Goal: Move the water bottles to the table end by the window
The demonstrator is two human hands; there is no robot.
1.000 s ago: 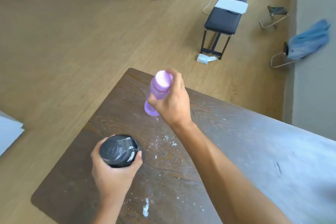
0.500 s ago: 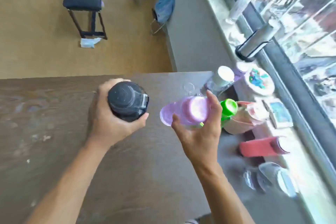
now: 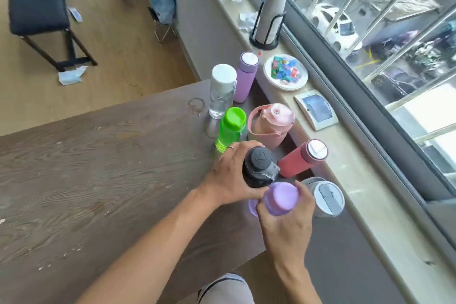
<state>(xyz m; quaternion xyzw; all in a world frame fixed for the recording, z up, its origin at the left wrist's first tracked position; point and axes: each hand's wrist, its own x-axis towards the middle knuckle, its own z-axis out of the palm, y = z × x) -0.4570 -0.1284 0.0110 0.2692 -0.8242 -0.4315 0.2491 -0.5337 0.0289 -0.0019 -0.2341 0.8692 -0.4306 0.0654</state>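
Both held bottles (image 3: 259, 168) now beside six others (image 3: 269, 126).

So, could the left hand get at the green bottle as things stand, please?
Probably not yet: the left hand is wrapped around the black bottle. The green bottle stands just beyond its fingers with nothing between, so once the black bottle is released the way looks free.
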